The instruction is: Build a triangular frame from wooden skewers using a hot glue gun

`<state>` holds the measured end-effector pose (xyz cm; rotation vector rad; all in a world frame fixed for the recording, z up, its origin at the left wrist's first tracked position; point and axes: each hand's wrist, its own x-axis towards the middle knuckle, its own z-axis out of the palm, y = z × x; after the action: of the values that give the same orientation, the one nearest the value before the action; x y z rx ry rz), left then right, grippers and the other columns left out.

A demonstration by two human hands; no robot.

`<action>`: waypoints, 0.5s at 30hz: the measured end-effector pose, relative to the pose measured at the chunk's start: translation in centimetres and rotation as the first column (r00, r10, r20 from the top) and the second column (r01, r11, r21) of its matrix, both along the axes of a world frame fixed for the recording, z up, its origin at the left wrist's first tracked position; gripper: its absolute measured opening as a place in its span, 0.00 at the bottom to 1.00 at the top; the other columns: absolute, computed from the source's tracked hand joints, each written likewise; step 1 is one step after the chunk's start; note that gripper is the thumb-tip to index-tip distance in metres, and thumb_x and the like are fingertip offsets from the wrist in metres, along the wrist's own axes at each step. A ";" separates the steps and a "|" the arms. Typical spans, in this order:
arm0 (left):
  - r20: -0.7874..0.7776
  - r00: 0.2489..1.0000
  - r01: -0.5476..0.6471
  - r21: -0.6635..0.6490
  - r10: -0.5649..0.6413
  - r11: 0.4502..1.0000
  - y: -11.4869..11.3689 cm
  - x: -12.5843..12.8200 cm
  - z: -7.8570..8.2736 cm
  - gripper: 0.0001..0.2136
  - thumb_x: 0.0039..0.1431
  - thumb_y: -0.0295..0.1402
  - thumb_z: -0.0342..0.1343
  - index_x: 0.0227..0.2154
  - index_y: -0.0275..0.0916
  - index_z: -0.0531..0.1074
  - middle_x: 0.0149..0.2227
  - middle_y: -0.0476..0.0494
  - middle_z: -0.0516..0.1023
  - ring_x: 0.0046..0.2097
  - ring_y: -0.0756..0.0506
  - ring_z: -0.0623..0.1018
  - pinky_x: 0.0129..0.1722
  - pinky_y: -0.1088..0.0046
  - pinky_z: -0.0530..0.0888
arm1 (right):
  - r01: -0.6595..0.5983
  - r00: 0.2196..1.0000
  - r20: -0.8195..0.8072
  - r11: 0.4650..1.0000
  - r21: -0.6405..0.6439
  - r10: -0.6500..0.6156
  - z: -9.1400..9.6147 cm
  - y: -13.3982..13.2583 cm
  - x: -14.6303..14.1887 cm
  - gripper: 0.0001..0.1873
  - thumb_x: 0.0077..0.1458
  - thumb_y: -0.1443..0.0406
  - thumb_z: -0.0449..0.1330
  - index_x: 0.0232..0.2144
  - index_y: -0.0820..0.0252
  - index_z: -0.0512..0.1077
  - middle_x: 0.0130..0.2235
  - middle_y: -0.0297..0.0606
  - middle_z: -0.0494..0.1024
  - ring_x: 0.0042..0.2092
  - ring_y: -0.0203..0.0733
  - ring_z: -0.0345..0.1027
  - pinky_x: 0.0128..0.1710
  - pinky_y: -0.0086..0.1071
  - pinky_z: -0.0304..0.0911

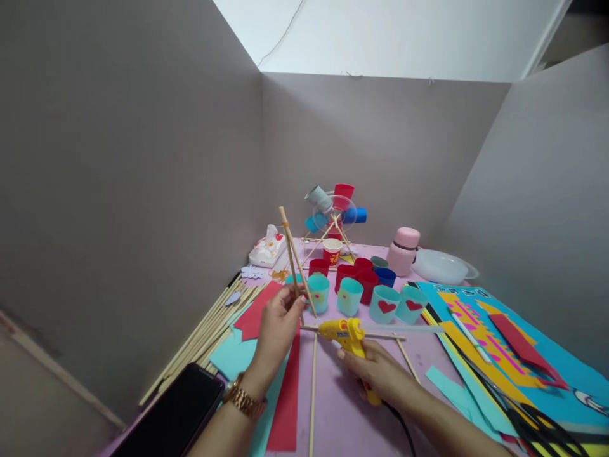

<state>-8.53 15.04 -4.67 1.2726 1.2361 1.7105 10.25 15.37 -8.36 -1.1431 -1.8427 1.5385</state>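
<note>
My left hand (280, 319) pinches one leg of a pair of wooden sticks (288, 244), bound near the top with a rubber band and spreading downward. In my right hand (375, 371) is a yellow glue gun (345, 331), its nozzle pointing left at the foot of the sticks. A clear glue stick (404, 328) juts from the back of the gun. Thin sticks lie on the purple table below, one long stick (313, 393) running toward me. Whether the nozzle touches the wood, I cannot tell.
Several paper cups (351, 296) stand behind my hands, with a cup wheel model (337, 216) further back. A black phone (176, 412) and bundled sticks (204, 330) lie left. Scissors (514, 406) and coloured sheets (571, 355) lie right, below a pink flask (402, 252).
</note>
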 end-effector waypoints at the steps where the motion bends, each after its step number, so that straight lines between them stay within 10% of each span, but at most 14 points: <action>1: 0.000 1.000 0.000 0.000 0.000 1.000 0.0 0.0 0.0 0.08 0.51 0.32 0.55 0.35 0.37 0.72 0.33 0.45 0.78 0.36 0.46 0.77 0.38 0.71 0.72 | -0.001 1.000 -0.001 1.000 0.001 0.001 0.0 0.0 0.0 0.17 0.54 0.52 0.53 0.31 0.60 0.67 0.18 0.24 0.58 0.17 0.29 0.55 0.16 0.23 0.53; 15: -0.007 1.000 0.011 0.001 -0.011 1.000 0.0 -0.1 -0.1 0.08 0.52 0.31 0.54 0.36 0.37 0.72 0.34 0.46 0.78 0.37 0.46 0.77 0.39 0.71 0.72 | -0.010 1.000 -0.006 1.000 -0.001 0.010 0.1 -0.1 -0.1 0.17 0.53 0.51 0.53 0.26 0.59 0.64 0.17 0.24 0.57 0.17 0.29 0.54 0.16 0.23 0.52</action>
<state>-8.66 15.05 -4.77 1.2842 1.2302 1.7007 10.18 15.26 -8.26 -1.1300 -1.8464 1.5471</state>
